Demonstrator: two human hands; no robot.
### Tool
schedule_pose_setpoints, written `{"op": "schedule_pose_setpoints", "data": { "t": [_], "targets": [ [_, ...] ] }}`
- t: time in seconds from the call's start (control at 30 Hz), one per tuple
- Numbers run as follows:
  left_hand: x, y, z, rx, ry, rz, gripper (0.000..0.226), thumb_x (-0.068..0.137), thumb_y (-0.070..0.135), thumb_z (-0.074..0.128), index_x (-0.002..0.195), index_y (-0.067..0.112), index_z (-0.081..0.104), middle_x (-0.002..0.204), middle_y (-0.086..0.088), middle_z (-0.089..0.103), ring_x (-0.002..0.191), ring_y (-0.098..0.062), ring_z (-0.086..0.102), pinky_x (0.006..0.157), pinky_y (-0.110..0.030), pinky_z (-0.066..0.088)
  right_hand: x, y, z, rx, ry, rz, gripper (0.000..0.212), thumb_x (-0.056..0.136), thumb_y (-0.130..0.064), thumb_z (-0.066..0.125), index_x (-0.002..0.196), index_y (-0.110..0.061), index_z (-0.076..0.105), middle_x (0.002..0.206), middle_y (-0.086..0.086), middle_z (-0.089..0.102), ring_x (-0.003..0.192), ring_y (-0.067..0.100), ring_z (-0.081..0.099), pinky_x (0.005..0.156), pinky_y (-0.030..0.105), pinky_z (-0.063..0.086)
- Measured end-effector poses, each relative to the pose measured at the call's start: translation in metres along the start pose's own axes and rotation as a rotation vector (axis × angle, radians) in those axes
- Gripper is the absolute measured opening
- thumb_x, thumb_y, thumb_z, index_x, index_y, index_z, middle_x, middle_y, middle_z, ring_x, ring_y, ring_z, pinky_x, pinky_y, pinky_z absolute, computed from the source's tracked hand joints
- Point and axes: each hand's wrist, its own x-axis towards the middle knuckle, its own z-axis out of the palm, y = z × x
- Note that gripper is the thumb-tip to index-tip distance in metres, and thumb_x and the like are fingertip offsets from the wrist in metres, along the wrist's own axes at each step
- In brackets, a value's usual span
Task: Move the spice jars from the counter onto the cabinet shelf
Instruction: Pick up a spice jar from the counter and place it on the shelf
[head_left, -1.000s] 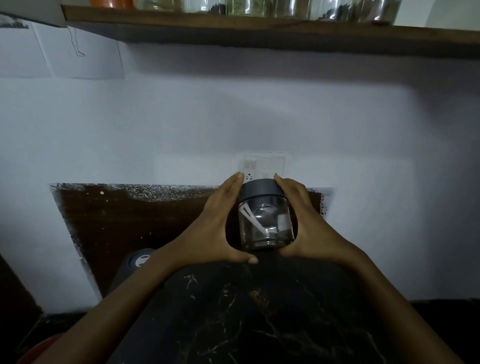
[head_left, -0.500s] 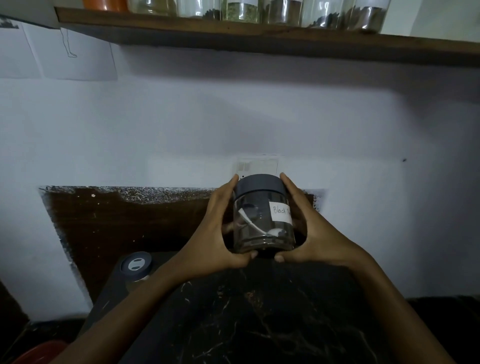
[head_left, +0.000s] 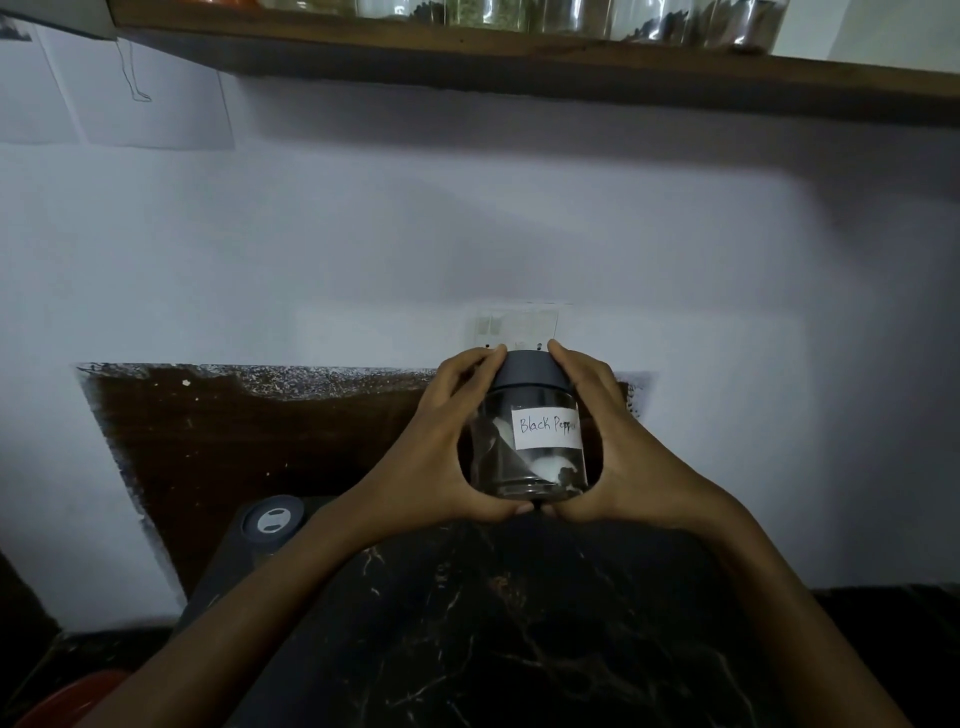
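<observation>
A clear glass jar (head_left: 530, 441) with a dark grey lid and a white label reading "Black Pepper" is held above the dark marble counter (head_left: 493, 623). My left hand (head_left: 436, 452) grips its left side and my right hand (head_left: 613, 447) grips its right side, fingers curled round lid and body, thumbs under the base. A second jar with a grey lid (head_left: 272, 519) stands on the counter to the left, partly hidden behind my left forearm. Along the top runs the wooden shelf (head_left: 519, 62), which carries several glass jars (head_left: 571, 15).
A white wall with a socket plate (head_left: 519, 325) stands behind the jar. A dark brown patch (head_left: 234, 441) covers the wall above the counter. Papers (head_left: 145, 104) hang at the upper left. Something red (head_left: 78, 696) shows at the bottom left corner.
The jar has turned in my hands so that its label now faces me fully. Both hands keep their grip and have lifted it slightly.
</observation>
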Motion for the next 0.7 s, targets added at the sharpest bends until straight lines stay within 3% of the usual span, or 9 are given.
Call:
{"op": "schedule_pose_setpoints", "data": {
  "t": [0.1, 0.23, 0.3, 0.4, 0.53, 0.7],
  "targets": [
    [0.0, 0.001, -0.002, -0.01, 0.022, 0.016, 0.118, 0.056, 0.05, 0.079, 0.148, 0.034, 0.007, 0.146, 0.016, 0.014, 0.138, 0.003, 0.016, 0.11, -0.024, 0.032, -0.001, -0.003, -0.005, -0.018, -0.055, 0.004, 0.126, 0.052, -0.04, 0.083, 0.138, -0.055, -0.007, 0.145, -0.029, 0.002, 0.14, 0.005, 0.01, 0.11, 0.031, 0.03],
    [-0.001, 0.004, -0.007, -0.08, 0.051, 0.029, 0.118, 0.056, 0.045, 0.081, 0.148, 0.034, 0.009, 0.147, 0.013, 0.017, 0.139, -0.003, 0.021, 0.107, -0.03, 0.039, -0.004, -0.003, -0.018, 0.046, -0.1, 0.054, 0.131, 0.055, -0.029, 0.087, 0.138, -0.053, -0.011, 0.144, -0.035, 0.0, 0.129, -0.02, 0.015, 0.098, 0.004, 0.03],
    [-0.001, 0.006, -0.009, -0.106, 0.053, 0.034, 0.118, 0.056, 0.043, 0.082, 0.149, 0.033, 0.01, 0.147, 0.013, 0.018, 0.139, -0.004, 0.022, 0.106, -0.029, 0.04, -0.007, -0.004, -0.022, 0.102, -0.103, 0.086, 0.13, 0.054, -0.025, 0.088, 0.137, -0.055, -0.007, 0.144, -0.033, 0.007, 0.116, -0.028, 0.027, 0.092, 0.004, 0.037],
    [0.002, 0.008, -0.01, -0.074, 0.026, 0.038, 0.119, 0.056, 0.045, 0.082, 0.149, 0.034, 0.008, 0.148, 0.015, 0.016, 0.138, 0.002, 0.019, 0.108, -0.014, 0.03, -0.008, -0.008, -0.025, 0.104, -0.074, 0.071, 0.126, 0.05, -0.029, 0.087, 0.138, -0.055, 0.001, 0.143, -0.03, 0.015, 0.119, -0.015, 0.038, 0.094, 0.016, 0.045],
    [0.009, 0.013, -0.018, -0.061, -0.075, 0.023, 0.124, 0.057, 0.035, 0.087, 0.149, 0.031, 0.005, 0.149, 0.02, 0.013, 0.133, 0.016, 0.016, 0.097, 0.003, 0.024, -0.009, -0.007, -0.03, 0.072, -0.02, 0.035, 0.119, 0.046, -0.043, 0.084, 0.134, -0.058, 0.006, 0.14, -0.032, 0.018, 0.122, -0.015, 0.033, 0.094, 0.009, 0.041],
    [0.025, 0.022, -0.028, 0.01, -0.13, 0.056, 0.121, 0.056, 0.042, 0.087, 0.148, 0.035, 0.008, 0.148, 0.027, 0.014, 0.131, 0.019, 0.017, 0.095, 0.005, 0.022, -0.011, -0.005, -0.045, 0.011, 0.022, 0.023, 0.118, 0.046, -0.042, 0.086, 0.133, -0.058, 0.007, 0.133, -0.043, 0.017, 0.123, -0.019, 0.028, 0.091, 0.003, 0.036]
  ]
}}
